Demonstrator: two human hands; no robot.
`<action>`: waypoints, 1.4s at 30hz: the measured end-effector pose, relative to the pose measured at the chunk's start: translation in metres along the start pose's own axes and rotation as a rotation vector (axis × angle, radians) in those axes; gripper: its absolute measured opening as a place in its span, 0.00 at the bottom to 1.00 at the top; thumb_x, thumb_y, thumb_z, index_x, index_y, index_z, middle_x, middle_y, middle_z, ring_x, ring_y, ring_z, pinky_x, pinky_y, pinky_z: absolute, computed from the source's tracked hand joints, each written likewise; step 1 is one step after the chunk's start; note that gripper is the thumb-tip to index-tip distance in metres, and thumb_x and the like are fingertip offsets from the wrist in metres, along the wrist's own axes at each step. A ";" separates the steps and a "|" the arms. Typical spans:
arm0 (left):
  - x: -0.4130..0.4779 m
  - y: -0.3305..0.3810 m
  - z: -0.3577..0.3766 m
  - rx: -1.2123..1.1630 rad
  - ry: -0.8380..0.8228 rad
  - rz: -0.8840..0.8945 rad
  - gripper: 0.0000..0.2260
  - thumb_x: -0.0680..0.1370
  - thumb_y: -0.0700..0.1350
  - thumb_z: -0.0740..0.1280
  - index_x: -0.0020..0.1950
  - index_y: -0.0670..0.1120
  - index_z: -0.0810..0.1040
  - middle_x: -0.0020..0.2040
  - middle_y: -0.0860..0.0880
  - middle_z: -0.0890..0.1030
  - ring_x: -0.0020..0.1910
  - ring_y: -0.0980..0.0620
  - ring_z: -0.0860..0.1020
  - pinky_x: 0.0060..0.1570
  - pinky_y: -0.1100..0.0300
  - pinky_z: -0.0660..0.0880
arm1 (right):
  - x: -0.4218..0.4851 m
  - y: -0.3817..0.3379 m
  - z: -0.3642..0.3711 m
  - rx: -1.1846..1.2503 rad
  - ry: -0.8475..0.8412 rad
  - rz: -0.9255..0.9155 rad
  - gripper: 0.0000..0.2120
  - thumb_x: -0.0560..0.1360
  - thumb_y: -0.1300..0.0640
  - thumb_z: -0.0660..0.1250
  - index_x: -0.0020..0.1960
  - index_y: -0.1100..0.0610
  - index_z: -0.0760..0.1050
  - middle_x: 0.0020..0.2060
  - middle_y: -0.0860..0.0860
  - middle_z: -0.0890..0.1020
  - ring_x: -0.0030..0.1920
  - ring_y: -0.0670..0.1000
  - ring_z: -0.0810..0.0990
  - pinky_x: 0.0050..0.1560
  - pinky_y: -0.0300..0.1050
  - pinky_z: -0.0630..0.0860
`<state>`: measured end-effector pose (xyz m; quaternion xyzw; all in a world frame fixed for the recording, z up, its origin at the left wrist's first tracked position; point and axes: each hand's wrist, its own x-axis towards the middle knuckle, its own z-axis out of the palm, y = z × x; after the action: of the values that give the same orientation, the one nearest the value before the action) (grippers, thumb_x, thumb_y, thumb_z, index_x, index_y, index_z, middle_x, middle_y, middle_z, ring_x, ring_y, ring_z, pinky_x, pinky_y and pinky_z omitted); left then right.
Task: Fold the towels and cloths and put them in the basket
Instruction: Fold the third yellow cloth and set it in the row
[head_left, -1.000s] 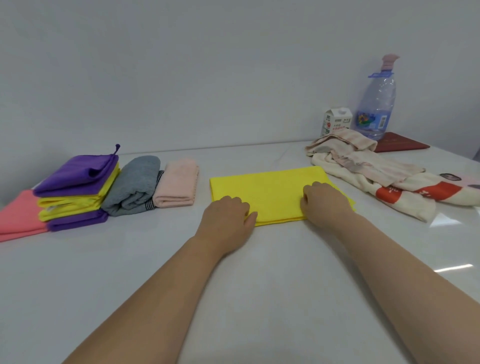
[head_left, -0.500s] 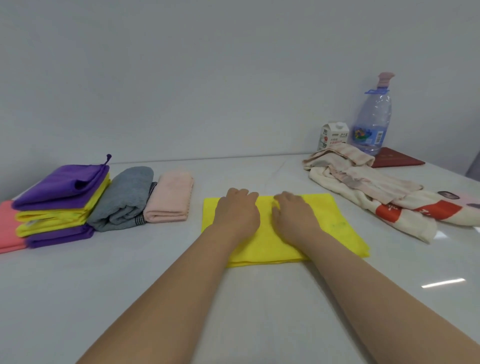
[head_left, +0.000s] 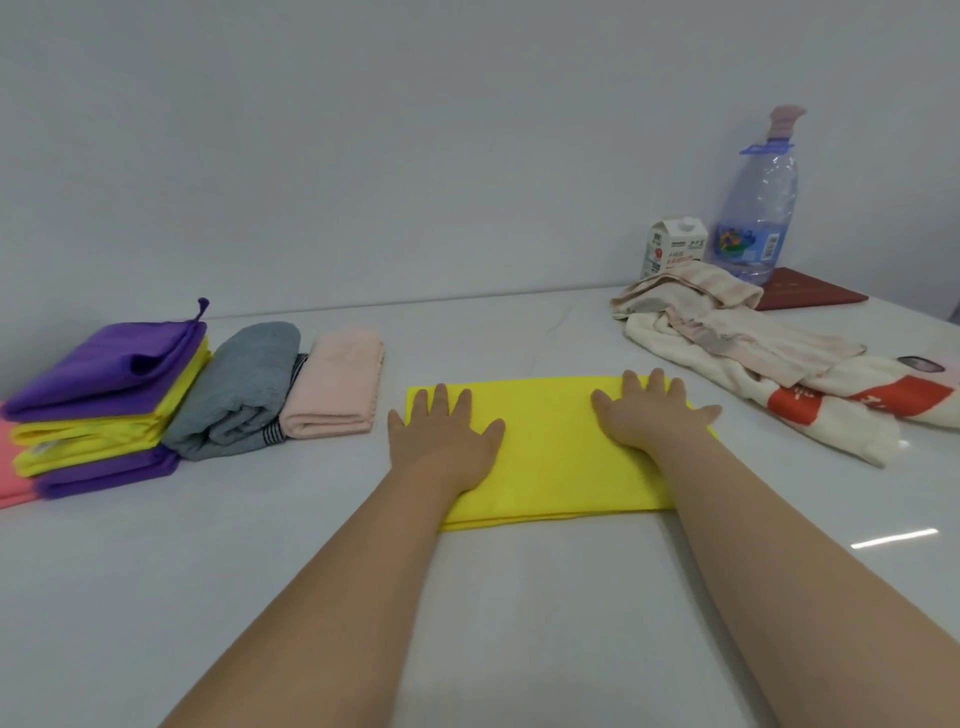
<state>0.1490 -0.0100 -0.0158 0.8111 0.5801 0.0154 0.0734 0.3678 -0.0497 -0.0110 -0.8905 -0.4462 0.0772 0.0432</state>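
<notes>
White, glossy tabletop (head_left: 519, 613) runs back to a plain pale wall (head_left: 415, 130), and the folded yellow cloth (head_left: 550, 457) lies flat near its middle, long side across the view. Both hands rest palm-down on it, fingers straight and spread, gripping nothing. The left hand (head_left: 444, 447) presses the cloth's left end, with its little finger just past the cloth's edge on the table. The right hand (head_left: 649, 415) presses the right end, and bare yellow shows between the two thumbs. Just beyond the fingertips is the cloth's far edge, then open table up to the wall. Out from the left little finger, near but apart, lies a folded pink towel (head_left: 335, 387). A folded grey towel (head_left: 239, 389) touches it, and next comes a stack of purple and yellow cloths (head_left: 104, 400) against the grey one. A coral cloth (head_left: 13, 478) shows at the frame's edge. Out from the right little finger and past those fingertips sprawls a heap of unfolded towels (head_left: 753, 364), near the cloth's right corner. Behind the heap, by the wall, stand a milk carton (head_left: 675, 247) and a water bottle (head_left: 756, 208), with a dark red booklet (head_left: 810, 296) lying flat beside them. From the wrists back toward the camera, a broad stretch of white surface is crossed by the two forearms.
</notes>
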 end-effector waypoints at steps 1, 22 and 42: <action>0.000 -0.003 0.000 -0.013 -0.001 -0.018 0.31 0.79 0.65 0.44 0.78 0.52 0.44 0.79 0.50 0.42 0.77 0.48 0.41 0.73 0.42 0.42 | 0.002 0.001 -0.001 0.011 0.005 0.032 0.33 0.78 0.36 0.43 0.78 0.49 0.45 0.77 0.52 0.44 0.77 0.56 0.43 0.69 0.72 0.43; 0.001 -0.003 0.000 -0.025 0.021 -0.041 0.30 0.80 0.63 0.45 0.78 0.51 0.46 0.79 0.49 0.43 0.77 0.48 0.42 0.73 0.41 0.44 | 0.023 0.016 -0.009 0.275 0.322 0.055 0.15 0.74 0.59 0.60 0.60 0.58 0.68 0.61 0.58 0.71 0.63 0.60 0.67 0.61 0.54 0.66; -0.019 -0.015 -0.094 -1.034 0.104 0.441 0.12 0.74 0.39 0.71 0.57 0.47 0.80 0.56 0.52 0.82 0.57 0.59 0.78 0.61 0.59 0.72 | -0.084 -0.073 -0.117 1.040 0.115 -0.794 0.12 0.66 0.70 0.73 0.36 0.55 0.77 0.31 0.49 0.80 0.30 0.40 0.77 0.34 0.31 0.73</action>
<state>0.1179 -0.0138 0.0759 0.7698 0.3165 0.3527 0.4277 0.2816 -0.0743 0.1229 -0.5239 -0.6425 0.2131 0.5170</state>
